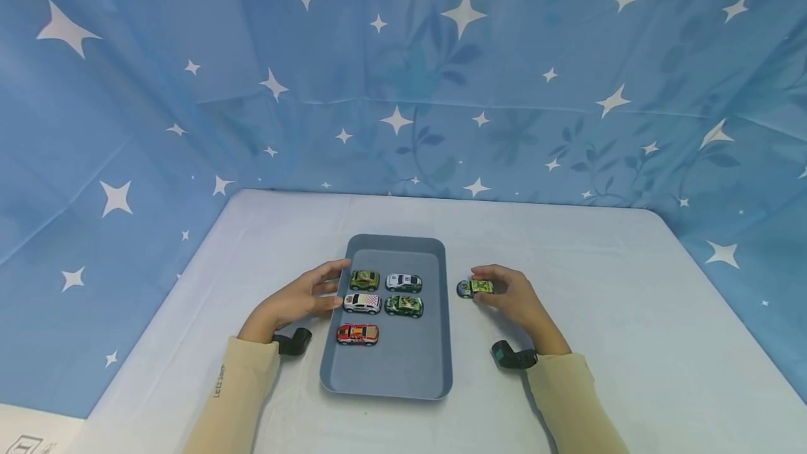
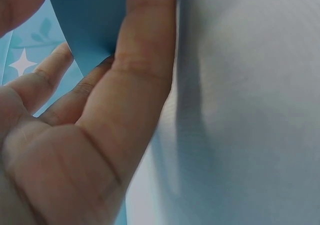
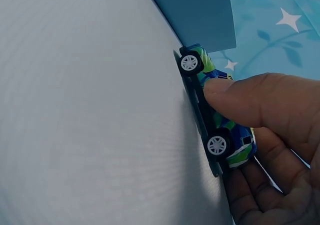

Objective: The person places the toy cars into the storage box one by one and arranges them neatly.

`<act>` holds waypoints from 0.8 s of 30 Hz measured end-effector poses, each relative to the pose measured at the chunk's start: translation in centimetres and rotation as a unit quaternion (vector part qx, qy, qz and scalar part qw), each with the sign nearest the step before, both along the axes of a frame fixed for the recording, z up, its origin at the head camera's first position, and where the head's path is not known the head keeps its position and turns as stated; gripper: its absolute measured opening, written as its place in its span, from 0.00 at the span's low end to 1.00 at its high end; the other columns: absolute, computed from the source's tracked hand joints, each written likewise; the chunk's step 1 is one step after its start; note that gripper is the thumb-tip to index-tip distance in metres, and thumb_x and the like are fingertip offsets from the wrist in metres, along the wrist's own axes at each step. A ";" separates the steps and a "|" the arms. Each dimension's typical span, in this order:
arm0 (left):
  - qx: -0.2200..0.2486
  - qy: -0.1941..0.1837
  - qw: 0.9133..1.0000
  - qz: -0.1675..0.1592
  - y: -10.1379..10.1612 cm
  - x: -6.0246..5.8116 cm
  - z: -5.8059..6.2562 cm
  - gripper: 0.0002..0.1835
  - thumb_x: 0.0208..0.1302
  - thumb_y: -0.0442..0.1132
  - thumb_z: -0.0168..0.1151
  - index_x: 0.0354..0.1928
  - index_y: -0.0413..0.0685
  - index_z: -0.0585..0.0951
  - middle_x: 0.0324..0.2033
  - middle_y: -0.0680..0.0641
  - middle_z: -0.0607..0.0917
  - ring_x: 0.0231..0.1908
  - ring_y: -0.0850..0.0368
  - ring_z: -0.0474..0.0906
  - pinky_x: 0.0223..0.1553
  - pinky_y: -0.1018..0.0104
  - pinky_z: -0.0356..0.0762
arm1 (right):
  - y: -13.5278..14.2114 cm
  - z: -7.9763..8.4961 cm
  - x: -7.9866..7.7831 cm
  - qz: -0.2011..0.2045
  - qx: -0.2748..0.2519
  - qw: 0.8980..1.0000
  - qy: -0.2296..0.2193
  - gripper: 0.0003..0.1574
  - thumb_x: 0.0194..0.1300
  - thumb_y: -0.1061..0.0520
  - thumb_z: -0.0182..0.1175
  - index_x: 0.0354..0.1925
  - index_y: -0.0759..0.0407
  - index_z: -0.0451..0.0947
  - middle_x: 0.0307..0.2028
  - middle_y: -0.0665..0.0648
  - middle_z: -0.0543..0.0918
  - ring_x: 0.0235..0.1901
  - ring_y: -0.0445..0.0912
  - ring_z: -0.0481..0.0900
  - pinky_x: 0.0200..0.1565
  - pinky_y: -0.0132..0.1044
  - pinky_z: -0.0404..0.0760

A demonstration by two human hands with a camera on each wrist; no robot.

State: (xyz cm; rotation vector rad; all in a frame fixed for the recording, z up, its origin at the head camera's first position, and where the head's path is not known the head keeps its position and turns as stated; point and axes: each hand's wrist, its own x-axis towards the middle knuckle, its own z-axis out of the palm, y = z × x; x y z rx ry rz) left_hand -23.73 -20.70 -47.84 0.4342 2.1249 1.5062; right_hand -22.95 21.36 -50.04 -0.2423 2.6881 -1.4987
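My right hand (image 1: pixel 512 298) pinches a green and blue toy car (image 1: pixel 474 289) between thumb and fingers, just right of the blue-grey tray (image 1: pixel 391 392). The right wrist view shows the thumb on the side of the car (image 3: pixel 220 120) between its white-hubbed wheels, and the car close to the table surface. My left hand (image 1: pixel 307 293) rests along the tray's left side, fingertips at the rim. Seen from the left wrist, its fingers touch the tray wall (image 2: pixel 92 25). Inside the tray sit a green car (image 1: pixel 364 280), two white cars, a dark green car (image 1: pixel 404 306) and a red car (image 1: pixel 357 334).
The tray stands on a white-covered table (image 1: pixel 265 230). Behind and beside it hangs a blue curtain (image 1: pixel 328 54) with white stars. A dark wrist camera (image 1: pixel 513 356) is strapped to the right wrist, another to the left (image 1: pixel 293 342).
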 end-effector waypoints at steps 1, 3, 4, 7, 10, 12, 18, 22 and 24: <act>0.000 0.000 1.000 0.000 0.0 0.0 0.0 0.45 0.78 0.36 0.68 0.86 0.39 0.54 0.83 0.26 0.53 0.80 0.21 0.51 0.72 0.29 0.66 | 0.0 0.0 0.0 -0.002 0.002 1.000 0.000 0.28 0.64 0.72 0.72 0.63 0.72 0.82 0.60 0.70 0.86 0.62 0.68 0.83 0.68 0.63 0.76; 0.001 -0.002 1.000 0.001 0.0 0.0 0.0 0.44 0.78 0.36 0.68 0.86 0.39 0.54 0.82 0.26 0.53 0.80 0.21 0.51 0.71 0.29 0.67 | -0.1 0.1 0.1 -0.005 0.005 1.000 -0.002 0.29 0.64 0.72 0.72 0.63 0.71 0.82 0.60 0.70 0.86 0.63 0.67 0.83 0.68 0.62 0.76; 0.001 -0.002 1.000 0.001 0.0 0.0 -0.1 0.44 0.78 0.36 0.67 0.86 0.39 0.54 0.83 0.26 0.52 0.80 0.20 0.51 0.71 0.29 0.67 | -0.1 0.1 0.1 -0.006 0.006 1.000 -0.004 0.29 0.64 0.72 0.73 0.63 0.71 0.82 0.60 0.70 0.86 0.63 0.67 0.83 0.68 0.62 0.76; 0.001 -0.002 1.000 -0.001 -0.1 0.0 -0.1 0.45 0.78 0.36 0.67 0.86 0.39 0.54 0.83 0.25 0.52 0.80 0.20 0.51 0.71 0.29 0.67 | -0.1 0.2 0.1 -0.007 0.009 1.000 -0.007 0.29 0.64 0.72 0.73 0.63 0.71 0.82 0.60 0.70 0.86 0.62 0.67 0.83 0.68 0.62 0.77; 0.001 -0.003 1.000 -0.002 -0.1 -0.1 0.0 0.45 0.78 0.36 0.67 0.86 0.39 0.53 0.83 0.26 0.52 0.80 0.21 0.51 0.71 0.29 0.67 | -0.2 0.3 0.2 -0.009 0.016 1.000 -0.008 0.29 0.64 0.71 0.73 0.63 0.70 0.82 0.61 0.70 0.86 0.63 0.67 0.83 0.68 0.62 0.76; 0.001 -0.004 1.000 -0.001 0.0 -0.1 0.0 0.45 0.78 0.36 0.67 0.86 0.39 0.53 0.83 0.26 0.52 0.80 0.21 0.51 0.71 0.30 0.67 | -0.2 0.3 0.2 -0.012 0.022 1.000 -0.009 0.28 0.65 0.71 0.73 0.63 0.69 0.83 0.61 0.70 0.86 0.64 0.67 0.82 0.69 0.63 0.75; -0.001 -0.004 1.000 0.002 0.0 0.0 0.1 0.45 0.78 0.36 0.68 0.86 0.39 0.54 0.83 0.26 0.53 0.80 0.21 0.51 0.71 0.30 0.68 | -0.2 0.4 0.2 -0.016 0.029 0.999 -0.011 0.28 0.64 0.70 0.74 0.62 0.68 0.84 0.61 0.69 0.86 0.65 0.67 0.80 0.70 0.64 0.73; -0.003 -0.004 1.000 0.003 0.0 0.0 0.0 0.44 0.78 0.36 0.67 0.86 0.40 0.54 0.83 0.26 0.53 0.80 0.21 0.51 0.72 0.29 0.67 | -0.3 0.5 0.3 -0.014 0.027 0.999 -0.009 0.28 0.64 0.70 0.74 0.62 0.69 0.84 0.60 0.69 0.86 0.65 0.67 0.81 0.70 0.64 0.73; -0.003 -0.005 1.000 0.004 0.0 0.0 0.0 0.44 0.78 0.35 0.67 0.86 0.40 0.53 0.83 0.25 0.53 0.80 0.21 0.51 0.72 0.29 0.67 | -0.2 0.5 0.3 -0.013 0.026 1.000 -0.010 0.28 0.63 0.69 0.74 0.62 0.69 0.84 0.60 0.69 0.87 0.65 0.66 0.81 0.70 0.64 0.73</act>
